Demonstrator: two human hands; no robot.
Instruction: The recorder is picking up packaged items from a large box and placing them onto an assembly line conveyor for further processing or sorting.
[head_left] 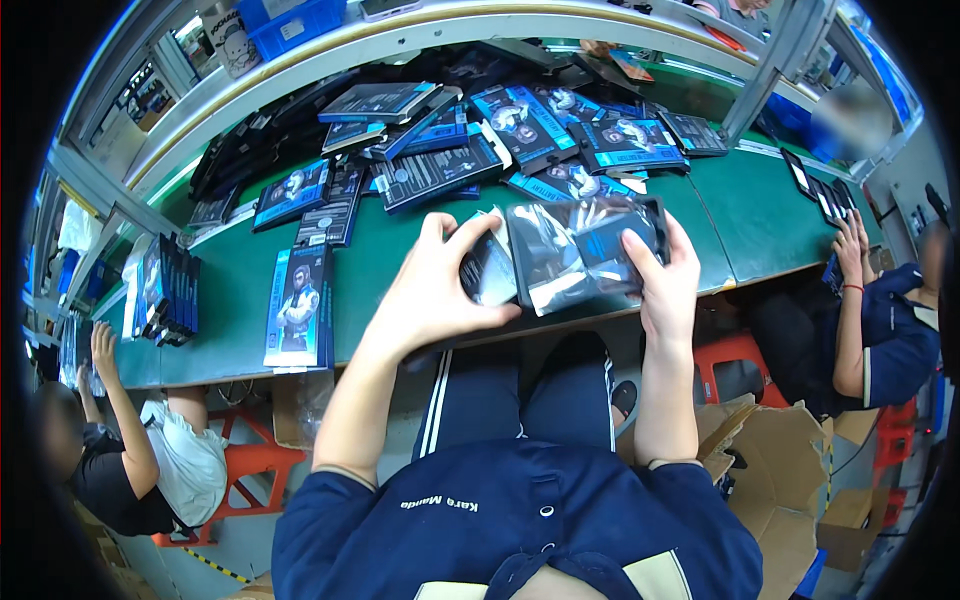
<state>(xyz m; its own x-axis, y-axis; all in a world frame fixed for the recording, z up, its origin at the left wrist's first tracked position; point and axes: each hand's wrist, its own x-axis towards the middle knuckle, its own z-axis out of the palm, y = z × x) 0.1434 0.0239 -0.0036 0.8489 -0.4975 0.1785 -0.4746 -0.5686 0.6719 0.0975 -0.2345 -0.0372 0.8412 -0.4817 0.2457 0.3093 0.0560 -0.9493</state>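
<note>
Above the near edge of the green table, both my hands are closed on packaging. My right hand (664, 285) grips the right end of a black tray (553, 255) covered in shiny clear plastic, its thumb pressed on the front. The thumb and fingers of my left hand (430, 290) curve round a dark thin box (489, 265) with a pale edge. This box touches the tray's left end; whether one sits inside the other is unclear. On the table to the left of my left hand lies a blue-and-black printed box (300, 308) with a figure on it.
A heap of similar flat boxes (520, 125) covers the table's far side. Several more boxes (165, 290) stand in a row at the left. Co-workers sit at both sides, one on a red stool (250, 480). An open cardboard carton (775, 480) stands at my right.
</note>
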